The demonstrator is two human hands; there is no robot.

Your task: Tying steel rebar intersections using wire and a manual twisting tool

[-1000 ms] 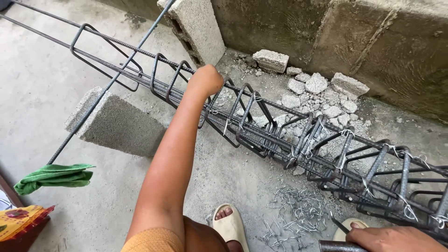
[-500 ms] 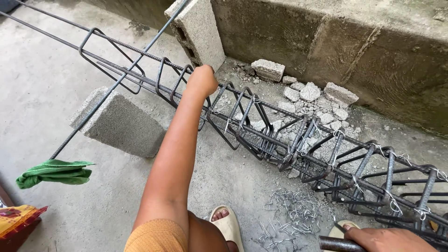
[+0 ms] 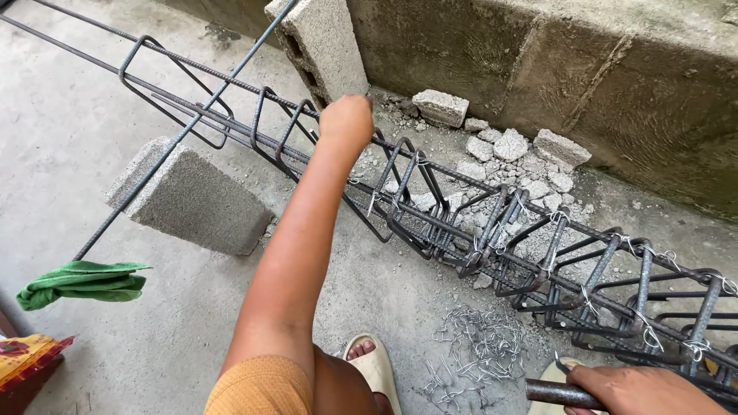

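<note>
Nearest me, at the bottom right, my right hand [image 3: 642, 390] is wrapped tight around a dark, rusty metal rod tool [image 3: 555, 393] whose handle lies roughly level, its free end towards my left, just beside the near end of the long cage of dark ribbed steel bars and bent stirrups [image 3: 492, 230]. Between my pale sandalled foot [image 3: 374, 367] and that cage lies a loose heap of short silver tie wires [image 3: 480, 350] on the grey concrete floor [image 3: 100, 123]. The cage's long axis runs on a slant from lower right to upper left, pointing away from me towards the far left corner. Farther out along it, my left hand [image 3: 347, 119] is curled into a fist at the top bar; I cannot tell whether it grips the bar. That left hand is the nearer one to the untied stirrups, which lie just beyond it to the left, above the grey concrete block [image 3: 192, 200].
</note>
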